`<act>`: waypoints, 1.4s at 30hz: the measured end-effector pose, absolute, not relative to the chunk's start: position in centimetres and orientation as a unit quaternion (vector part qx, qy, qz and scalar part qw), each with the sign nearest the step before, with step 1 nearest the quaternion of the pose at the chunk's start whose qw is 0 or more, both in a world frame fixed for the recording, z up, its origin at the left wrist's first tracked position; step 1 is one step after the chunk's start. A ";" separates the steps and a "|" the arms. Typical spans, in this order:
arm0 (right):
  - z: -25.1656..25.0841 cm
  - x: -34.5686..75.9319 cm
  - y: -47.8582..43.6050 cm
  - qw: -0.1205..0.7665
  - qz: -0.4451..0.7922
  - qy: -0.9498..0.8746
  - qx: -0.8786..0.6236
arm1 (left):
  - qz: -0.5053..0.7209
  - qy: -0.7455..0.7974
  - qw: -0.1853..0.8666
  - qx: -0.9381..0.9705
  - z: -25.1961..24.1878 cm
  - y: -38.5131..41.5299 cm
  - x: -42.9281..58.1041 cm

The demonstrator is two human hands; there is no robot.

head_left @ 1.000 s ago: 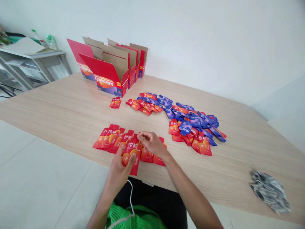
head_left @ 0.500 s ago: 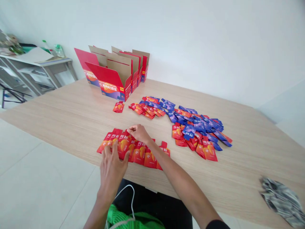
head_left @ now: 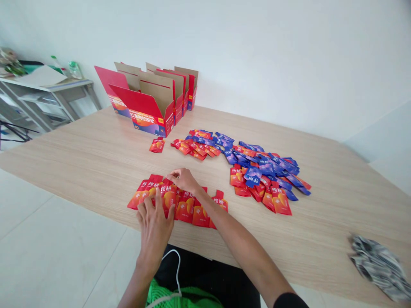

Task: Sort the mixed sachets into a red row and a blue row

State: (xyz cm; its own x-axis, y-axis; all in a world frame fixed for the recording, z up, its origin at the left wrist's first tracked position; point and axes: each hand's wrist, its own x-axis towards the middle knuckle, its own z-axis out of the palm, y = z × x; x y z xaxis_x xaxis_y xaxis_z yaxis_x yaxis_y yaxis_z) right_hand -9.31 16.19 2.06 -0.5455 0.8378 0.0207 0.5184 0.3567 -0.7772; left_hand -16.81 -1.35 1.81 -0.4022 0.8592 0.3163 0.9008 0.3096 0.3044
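A row of overlapping red sachets (head_left: 189,205) lies near the front edge of the wooden table (head_left: 80,154). My left hand (head_left: 156,220) rests flat on the left part of the row, fingers stretched out. My right hand (head_left: 183,179) hovers over the row's top edge with its fingers curled and pinched on the top of a sachet. A loose pile of red and blue sachets (head_left: 263,173) lies to the right, beyond the row.
A smaller heap of sachets (head_left: 199,143) and a single red sachet (head_left: 157,145) lie further back. Open red cardboard boxes (head_left: 150,100) stand at the table's far side. A crumpled patterned cloth (head_left: 377,267) sits at the right front. A grey shelf unit (head_left: 48,94) stands at left.
My left hand laid down the sachet it held and now lies flat on the row. My right hand moved left along the row's top edge.
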 end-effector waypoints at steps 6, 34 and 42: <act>2.7 -9.6 15.9 0.163 0.318 -0.806 -0.472 | -0.193 -0.808 0.052 -0.555 1.9 -1.4 -16.7; 2.1 18.1 13.9 0.230 -0.013 -0.833 -0.503 | -0.404 -0.379 -0.117 -0.824 -1.6 -5.8 -4.4; 2.2 16.0 14.9 0.109 -0.064 -0.859 -0.497 | -0.405 -0.391 -0.116 -0.818 -1.8 -5.5 -3.7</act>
State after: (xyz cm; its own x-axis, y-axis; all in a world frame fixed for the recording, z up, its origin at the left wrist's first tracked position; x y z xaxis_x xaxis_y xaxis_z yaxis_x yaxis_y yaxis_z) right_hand 15.98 14.92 2.24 -0.4827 0.8393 0.2503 0.8672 0.4980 0.0025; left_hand -3.69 -5.46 -1.84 0.3660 0.7343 0.5717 0.5462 -0.6669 0.5068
